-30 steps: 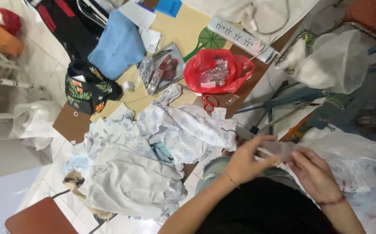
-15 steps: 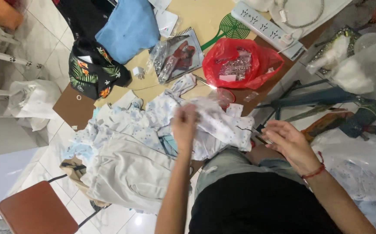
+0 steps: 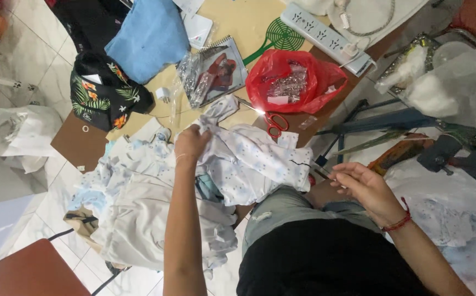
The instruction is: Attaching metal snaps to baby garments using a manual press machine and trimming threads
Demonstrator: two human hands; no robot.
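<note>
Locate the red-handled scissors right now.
Head view, centre: the red-handled scissors lie on the table, just below the red plastic bag and beside the white patterned cloth that the left hand grips.

Bright, even indoor light with soft shadows; glare on the scissors' blade (image 3: pixel 251 108); mild blur, slight stretching toward the frame edges.

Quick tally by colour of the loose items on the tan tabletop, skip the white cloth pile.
Red: 2, plastic bag, scissors
Green: 1, fly swatter
Blue: 1, cloth
White: 1, power strip
Black floral: 1, bag
Total: 6
Left hand grips the white cloth; right hand is off the table.
</note>
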